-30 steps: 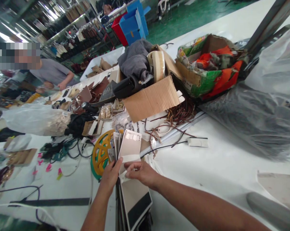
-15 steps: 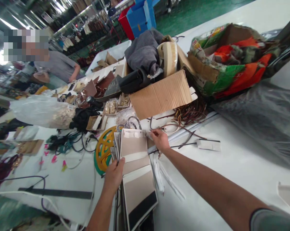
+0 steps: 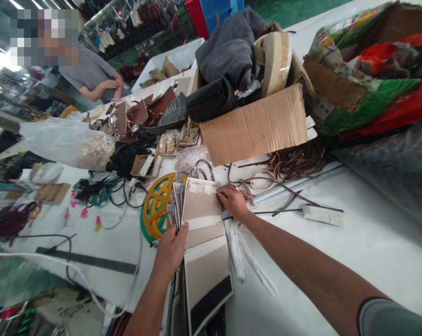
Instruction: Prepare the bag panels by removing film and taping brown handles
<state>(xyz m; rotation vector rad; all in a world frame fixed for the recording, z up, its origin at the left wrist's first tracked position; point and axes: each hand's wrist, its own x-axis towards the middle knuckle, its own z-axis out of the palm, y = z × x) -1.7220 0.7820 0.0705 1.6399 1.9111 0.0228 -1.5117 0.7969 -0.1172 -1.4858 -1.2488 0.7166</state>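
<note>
A long beige bag panel (image 3: 203,254) with white edges and a black band near me lies on top of a stack of similar pieces. My left hand (image 3: 171,245) is closed around the left side of the stack, thumb on top. At the panel's upper right edge, my right hand (image 3: 234,200) is pinched closed, its fingertips touching the border. What lies between those fingertips is too small to make out. Small white tabs (image 3: 202,187) sit along the panel's far end. Just left of the stack is a yellow and green reel (image 3: 155,207).
Behind the stack stand a cardboard sheet (image 3: 255,126), a black bag (image 3: 209,100) and small boxes of gold hardware (image 3: 168,142). Brown cords (image 3: 298,161) and white strips (image 3: 237,252) lie to the right. A large torn box (image 3: 368,100) is far right. Another person (image 3: 92,79) stands across the table.
My right hand has moved in against the panel's upper right edge from slightly off it. My left hand keeps its hold. The view has shifted, and the other person's arms are now folded together.
</note>
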